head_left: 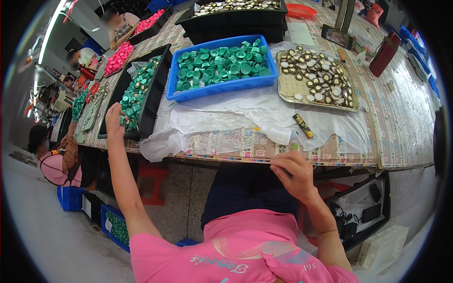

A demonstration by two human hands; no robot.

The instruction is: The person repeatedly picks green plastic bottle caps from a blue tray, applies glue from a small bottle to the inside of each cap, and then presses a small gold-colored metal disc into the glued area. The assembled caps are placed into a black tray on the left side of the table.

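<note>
My left hand (114,119), fingers spread, rests on green caps (137,94) in the black tray (150,104) at left-centre; I'd scoop gently. My right hand (293,173) is curled at the worktop (401,118) edge, seemingly empty.

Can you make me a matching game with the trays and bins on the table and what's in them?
Things:
1. blue bin
2. metal tray
3. black tray
4. left hand

Matches:
A. gold and white caps
B. at the near end of the black tray
C. green caps, middle of the table
D. green caps, left of the blue bin

Pairs: 1-C, 2-A, 3-D, 4-B
</note>
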